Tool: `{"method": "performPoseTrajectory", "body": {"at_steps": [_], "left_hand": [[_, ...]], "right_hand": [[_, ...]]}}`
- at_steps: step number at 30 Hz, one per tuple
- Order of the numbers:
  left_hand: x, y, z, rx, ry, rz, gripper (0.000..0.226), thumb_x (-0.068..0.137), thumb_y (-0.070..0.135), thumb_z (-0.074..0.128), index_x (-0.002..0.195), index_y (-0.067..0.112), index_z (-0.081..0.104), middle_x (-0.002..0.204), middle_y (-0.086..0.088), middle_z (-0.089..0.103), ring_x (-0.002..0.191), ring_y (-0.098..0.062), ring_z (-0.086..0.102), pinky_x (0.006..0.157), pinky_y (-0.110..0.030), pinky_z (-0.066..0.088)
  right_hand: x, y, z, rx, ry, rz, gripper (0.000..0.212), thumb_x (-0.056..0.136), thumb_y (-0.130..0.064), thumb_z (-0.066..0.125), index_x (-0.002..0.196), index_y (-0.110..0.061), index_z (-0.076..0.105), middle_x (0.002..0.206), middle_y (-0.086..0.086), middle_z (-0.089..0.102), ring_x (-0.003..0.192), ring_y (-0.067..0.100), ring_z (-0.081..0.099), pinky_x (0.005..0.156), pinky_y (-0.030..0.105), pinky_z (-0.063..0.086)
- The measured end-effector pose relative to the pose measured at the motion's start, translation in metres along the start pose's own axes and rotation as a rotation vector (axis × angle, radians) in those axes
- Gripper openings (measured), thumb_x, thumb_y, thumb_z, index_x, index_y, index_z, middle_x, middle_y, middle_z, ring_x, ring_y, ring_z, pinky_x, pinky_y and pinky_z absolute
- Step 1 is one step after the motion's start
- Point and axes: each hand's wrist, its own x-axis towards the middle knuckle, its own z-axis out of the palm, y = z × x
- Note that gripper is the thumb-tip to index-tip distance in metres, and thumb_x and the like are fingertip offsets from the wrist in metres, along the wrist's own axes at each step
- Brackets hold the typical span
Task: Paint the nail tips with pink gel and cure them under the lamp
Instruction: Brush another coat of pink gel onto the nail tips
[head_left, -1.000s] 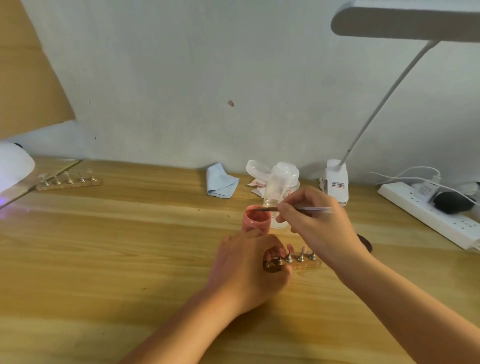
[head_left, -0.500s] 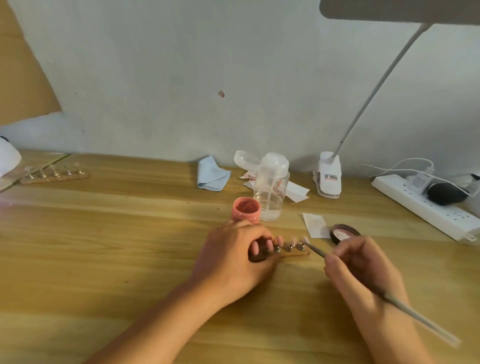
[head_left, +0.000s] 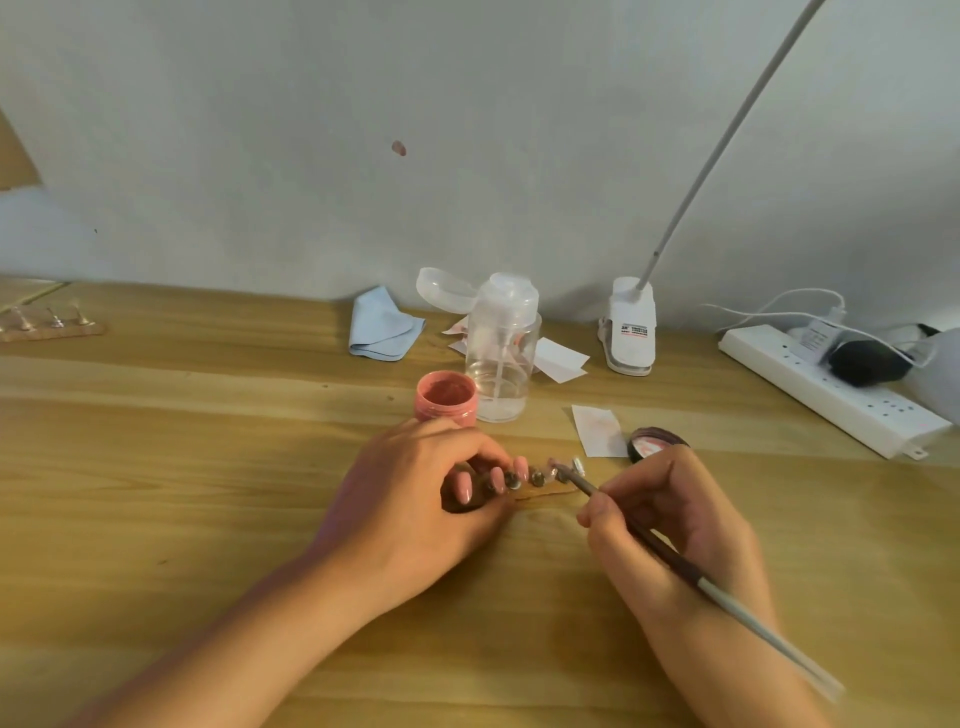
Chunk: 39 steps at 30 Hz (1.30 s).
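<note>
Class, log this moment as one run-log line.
left hand: grips nail-tip stand | right hand: brush at nail tip | pink gel jar: open

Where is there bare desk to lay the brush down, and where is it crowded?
Bare wood: the wide stretch left of the left hand, up to the far nail stand and blue cloth. Crowded: gel jar, pump bottle, paper slip and lid beyond the right hand, then the power strip.

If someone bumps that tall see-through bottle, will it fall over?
Probably, yes: the clear pump bottle stands taller than wide and looks like light plastic. Its round body would likely roll once down. Its open flip lid sticks out to one side, perhaps helping it tip.
</note>
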Motion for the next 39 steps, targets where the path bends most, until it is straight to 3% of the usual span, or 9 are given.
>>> {"method": "performPoseTrajectory", "body": {"at_steps": [7, 12, 24, 30, 39], "left_hand": [[0.0, 0.0009, 0.0003, 0.005, 0.007, 0.012, 0.018, 0.074, 0.031, 0.08, 0.089, 0.038, 0.073, 0.082, 0.018, 0.064, 0.076, -0.011, 0.057, 0.069, -0.023, 0.047], [-0.0007, 0.0022, 0.0005, 0.002, 0.017, 0.022, 0.018, 0.074, 0.028, 0.081, 0.088, 0.037, 0.073, 0.079, 0.013, 0.064, 0.073, -0.011, 0.057, 0.07, -0.029, 0.048], [-0.0024, 0.0071, -0.001, 0.18, 0.081, 0.091, 0.012, 0.076, 0.034, 0.073, 0.087, 0.035, 0.071, 0.068, 0.013, 0.055, 0.08, 0.0, 0.046, 0.07, -0.018, 0.038], [-0.0026, 0.008, -0.0009, 0.189, 0.089, 0.091, 0.012, 0.077, 0.036, 0.069, 0.088, 0.036, 0.071, 0.067, 0.015, 0.051, 0.081, 0.001, 0.045, 0.069, -0.02, 0.038], [-0.0024, 0.009, -0.0003, 0.194, 0.092, 0.1, 0.014, 0.076, 0.038, 0.068, 0.089, 0.036, 0.071, 0.071, 0.015, 0.054, 0.081, -0.003, 0.045, 0.071, -0.024, 0.04]], "right_hand": [[0.0008, 0.0007, -0.0005, 0.001, 0.042, 0.003, 0.013, 0.071, -0.028, 0.064, 0.08, -0.023, 0.057, 0.073, 0.001, 0.07, 0.069, 0.018, 0.065, 0.064, 0.028, 0.051], [0.0004, -0.001, -0.0006, -0.004, 0.072, -0.007, 0.011, 0.071, -0.026, 0.063, 0.077, -0.022, 0.056, 0.071, 0.003, 0.068, 0.067, 0.019, 0.064, 0.064, 0.037, 0.051], [-0.0012, -0.0071, -0.0014, -0.035, 0.034, -0.08, 0.015, 0.068, -0.019, 0.062, 0.077, -0.025, 0.052, 0.072, -0.003, 0.063, 0.067, 0.014, 0.06, 0.06, 0.028, 0.049], [-0.0021, -0.0067, -0.0005, -0.032, 0.035, -0.087, 0.015, 0.068, -0.018, 0.062, 0.077, -0.025, 0.052, 0.068, -0.007, 0.061, 0.065, 0.011, 0.058, 0.057, 0.015, 0.045], [-0.0025, -0.0069, 0.0001, -0.045, 0.046, -0.087, 0.015, 0.066, -0.018, 0.062, 0.075, -0.024, 0.052, 0.067, -0.005, 0.061, 0.061, 0.011, 0.057, 0.056, 0.015, 0.044]]}}
